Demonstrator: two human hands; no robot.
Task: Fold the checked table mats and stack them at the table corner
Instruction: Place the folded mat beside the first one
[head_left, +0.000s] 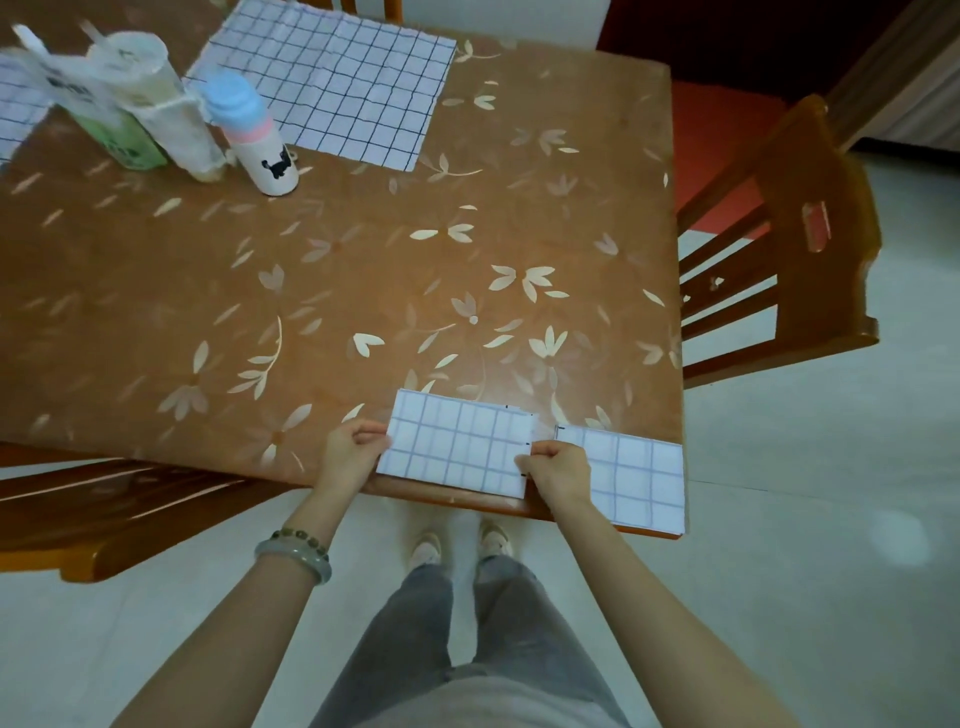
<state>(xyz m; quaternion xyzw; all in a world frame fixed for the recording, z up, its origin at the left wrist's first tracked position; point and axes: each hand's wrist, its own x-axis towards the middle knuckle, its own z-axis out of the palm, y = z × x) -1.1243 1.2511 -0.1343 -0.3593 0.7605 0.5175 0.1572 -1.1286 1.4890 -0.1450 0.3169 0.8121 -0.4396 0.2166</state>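
A folded white checked mat (457, 444) lies at the table's near edge. My left hand (350, 449) pinches its left end and my right hand (556, 467) pinches its right end. Just to the right, another folded checked mat (644, 483) rests on the near right corner of the table (363, 270). An unfolded checked mat (332, 78) lies flat at the far side. The edge of one more checked mat (15, 109) shows at the far left, mostly cut off by the frame.
A white bottle with a blue and pink cap (254, 135), a bagged roll (166, 104) and a green pack (119, 135) stand at the far left. Wooden chairs stand at the right (800, 249) and near left (104, 514).
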